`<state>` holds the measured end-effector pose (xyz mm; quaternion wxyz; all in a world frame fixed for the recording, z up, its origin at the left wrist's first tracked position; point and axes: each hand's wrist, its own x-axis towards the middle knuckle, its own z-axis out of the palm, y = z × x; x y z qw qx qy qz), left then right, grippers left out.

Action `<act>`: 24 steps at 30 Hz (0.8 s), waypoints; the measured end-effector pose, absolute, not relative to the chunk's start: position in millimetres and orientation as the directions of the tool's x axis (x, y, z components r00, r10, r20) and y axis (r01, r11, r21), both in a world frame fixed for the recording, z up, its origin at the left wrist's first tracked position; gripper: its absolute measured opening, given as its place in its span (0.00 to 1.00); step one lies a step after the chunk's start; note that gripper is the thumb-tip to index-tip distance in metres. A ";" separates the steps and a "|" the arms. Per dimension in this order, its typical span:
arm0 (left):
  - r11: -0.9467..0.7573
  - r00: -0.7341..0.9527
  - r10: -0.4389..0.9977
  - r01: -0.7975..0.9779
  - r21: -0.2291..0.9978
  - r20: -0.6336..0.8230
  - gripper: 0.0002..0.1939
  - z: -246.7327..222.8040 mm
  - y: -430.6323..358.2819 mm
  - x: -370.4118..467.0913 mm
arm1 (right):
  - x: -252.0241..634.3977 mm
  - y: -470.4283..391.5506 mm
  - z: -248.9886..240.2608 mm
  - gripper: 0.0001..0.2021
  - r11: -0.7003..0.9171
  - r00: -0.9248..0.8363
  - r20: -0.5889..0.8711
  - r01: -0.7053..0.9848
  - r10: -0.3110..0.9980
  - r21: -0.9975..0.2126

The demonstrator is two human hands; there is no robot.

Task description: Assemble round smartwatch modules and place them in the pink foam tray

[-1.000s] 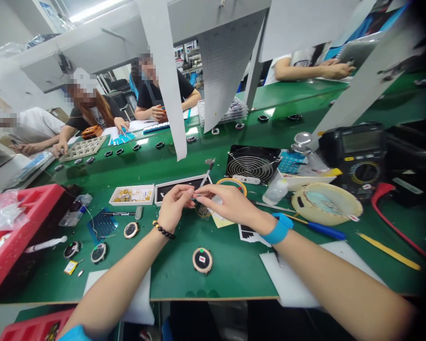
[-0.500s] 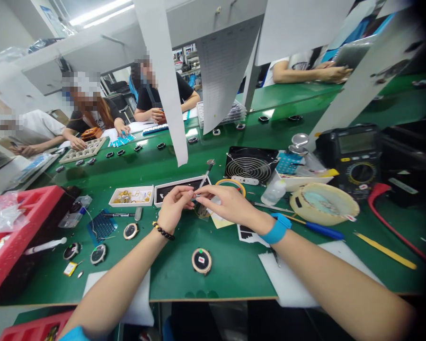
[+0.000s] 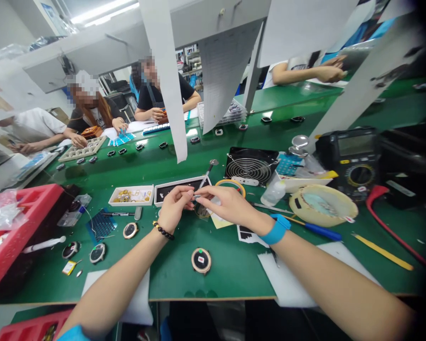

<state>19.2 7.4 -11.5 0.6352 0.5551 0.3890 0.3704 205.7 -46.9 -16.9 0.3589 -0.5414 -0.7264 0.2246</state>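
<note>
My left hand [image 3: 177,204] and my right hand [image 3: 224,201] meet over the bench with their fingertips pinched together. Between them is something small and greyish, too little to name. Just behind the fingers stands a white tray with a black inside [image 3: 161,194], with a metal-headed tool [image 3: 208,173] leaning at its right end. Below the hands, a round watch [image 3: 201,260] with a gold rim and a green dot lies face up. A pale yellow paper [image 3: 222,220] lies under my right hand. Another gold-rimmed watch case [image 3: 130,230] rests left of my left wrist.
A parts tray [image 3: 130,195] stands at the left, past which is a red crate [image 3: 17,232]. On the right are a fan [image 3: 251,166], a clear bottle [image 3: 273,192], a yellowish bowl [image 3: 324,206], a blue-handled screwdriver [image 3: 323,231] and a multimeter [image 3: 353,156]. Co-workers sit across the bench.
My hands stay pinched together in nearly the same place. Across the bench at the right, a co-worker's hands have shifted. The view has moved slightly.
</note>
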 end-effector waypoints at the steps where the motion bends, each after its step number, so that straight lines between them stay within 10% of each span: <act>1: 0.106 0.426 0.902 -0.044 0.993 -0.078 0.25 -11.4 7.4 19.3 | 205.6 -47.1 -16.9 0.24 0.317 -0.158 0.282 0.623 0.946 -0.715; 24: 0.122 0.442 0.894 -0.077 0.990 -0.075 0.28 -14.3 8.9 19.3 | 207.0 -46.6 -17.4 0.19 0.262 -0.155 0.212 0.638 0.965 -0.724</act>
